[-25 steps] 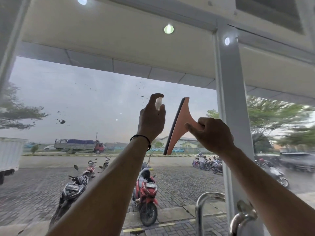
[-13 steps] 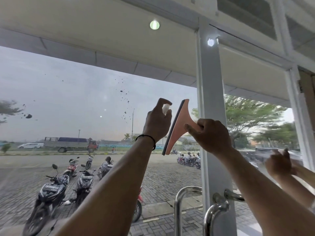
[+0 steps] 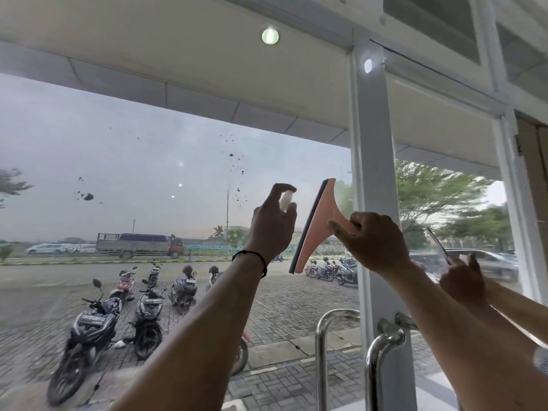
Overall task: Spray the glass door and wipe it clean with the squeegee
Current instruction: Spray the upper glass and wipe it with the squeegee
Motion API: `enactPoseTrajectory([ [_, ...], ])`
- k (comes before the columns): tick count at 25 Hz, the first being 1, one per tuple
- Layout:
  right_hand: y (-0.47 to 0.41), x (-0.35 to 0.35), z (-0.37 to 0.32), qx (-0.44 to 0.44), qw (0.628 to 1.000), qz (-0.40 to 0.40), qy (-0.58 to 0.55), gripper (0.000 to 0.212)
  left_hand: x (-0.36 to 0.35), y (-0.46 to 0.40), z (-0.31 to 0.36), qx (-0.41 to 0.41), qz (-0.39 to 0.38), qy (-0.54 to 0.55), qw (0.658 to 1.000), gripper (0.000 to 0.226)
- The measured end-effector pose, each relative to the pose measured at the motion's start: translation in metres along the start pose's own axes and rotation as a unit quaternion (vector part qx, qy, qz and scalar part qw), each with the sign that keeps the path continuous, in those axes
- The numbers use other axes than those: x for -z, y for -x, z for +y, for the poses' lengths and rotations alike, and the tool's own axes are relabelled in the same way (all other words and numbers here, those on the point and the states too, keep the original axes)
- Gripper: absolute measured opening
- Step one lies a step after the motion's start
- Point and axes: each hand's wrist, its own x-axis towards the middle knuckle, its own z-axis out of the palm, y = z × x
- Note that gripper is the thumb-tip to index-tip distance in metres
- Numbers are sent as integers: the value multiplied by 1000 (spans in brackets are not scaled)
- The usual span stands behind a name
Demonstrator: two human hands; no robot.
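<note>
My left hand is curled round the small sprayer, forefinger arched over its top so I can press, nozzle aimed at the dirt specks up on the glass. My right hand grips the squeegee by its handle, fingers closed tight, blade upright and seemingly just off the pane, ready to wipe once the glass is wet.

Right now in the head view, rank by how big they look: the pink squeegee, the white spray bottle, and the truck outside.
1. Squeegee, in the right hand.
2. Truck: far off, so really larger.
3. Spray bottle, mostly hidden by the left hand.
</note>
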Motion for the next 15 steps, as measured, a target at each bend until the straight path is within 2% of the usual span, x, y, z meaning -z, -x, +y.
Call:
enactPoseTrajectory([
  [15, 0, -45, -175, 29, 994, 5, -105, 61, 217, 47, -57, 60, 82, -98, 990, 25],
])
